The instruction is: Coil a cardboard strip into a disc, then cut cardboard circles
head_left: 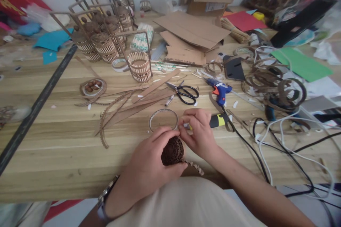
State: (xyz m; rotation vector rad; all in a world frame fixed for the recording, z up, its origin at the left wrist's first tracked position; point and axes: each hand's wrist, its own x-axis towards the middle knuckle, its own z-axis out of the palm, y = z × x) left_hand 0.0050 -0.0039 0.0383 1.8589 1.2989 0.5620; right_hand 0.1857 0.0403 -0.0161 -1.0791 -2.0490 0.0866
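My left hand (149, 163) is wrapped round a dark brown coil of corrugated cardboard strip (172, 150), near the table's front edge. A loose end of the strip (195, 167) trails out to the right below my thumb. My right hand (198, 133) is closed in a pinch at the coil's upper right rim; what its fingertips hold is too small to make out. Just beyond the hands lies a ring (163, 110) flat on the table. Behind my right hand is a black and yellow tool handle (218, 120).
Black scissors (187, 94), a blue glue gun (221, 92) and brown cardboard strips (149, 95) lie ahead. Several stick-and-cardboard lanterns (103, 44) with tall handles stand back left. Cables (269, 142) and cardboard rings (291, 92) crowd the right side. Flat cardboard sheets (191, 30) lie behind.
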